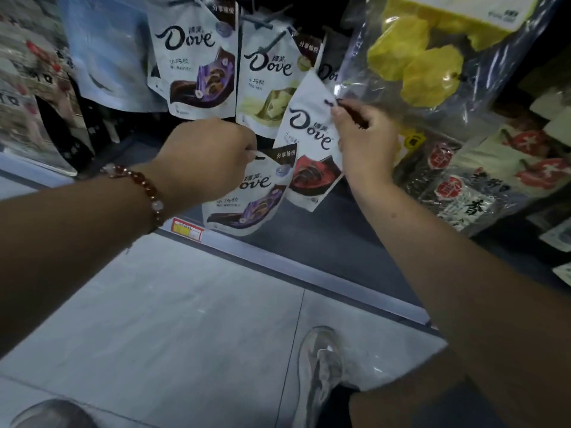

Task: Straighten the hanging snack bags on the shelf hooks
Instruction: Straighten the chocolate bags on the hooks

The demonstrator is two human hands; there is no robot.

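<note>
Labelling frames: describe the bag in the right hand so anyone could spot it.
Below the hanging row of white Dove bags, the right hand pinches the top corner of the tilted Dove bag. It alone shows red-and-dark artwork; the neighbours show purple or green.

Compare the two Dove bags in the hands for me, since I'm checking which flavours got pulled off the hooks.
The purple Dove bag, pinched by the left hand, sits lower and shows purple artwork. The red Dove bag, pinched by the right hand, sits higher, tilted, with red artwork. Both are white Dove pouches gripped at the top.
</note>
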